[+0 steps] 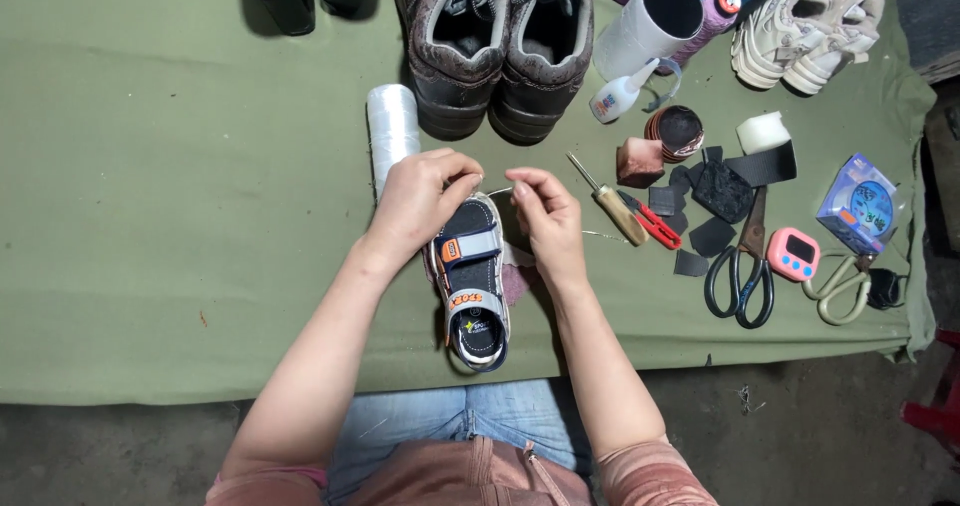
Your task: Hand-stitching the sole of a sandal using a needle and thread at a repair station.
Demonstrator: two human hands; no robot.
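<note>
While the left hand (425, 201) grips the toe end of a small child's sandal (470, 286) lying on the green cloth (180, 216), the right hand (545, 216) pinches what seems to be a thin thread (497, 192) just beside it. A wooden-handled awl (612, 204) and black scissors (742, 266) lie nearby.

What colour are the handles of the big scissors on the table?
Black; the big scissors lie right of the sandal, shown in the head view.

Soft, even overhead light on the green cloth (180, 216) — short, faint shadows beside objects, sharp focus at centre, dim floor (800, 426) below — slight wide-angle bowing at edges.
</note>
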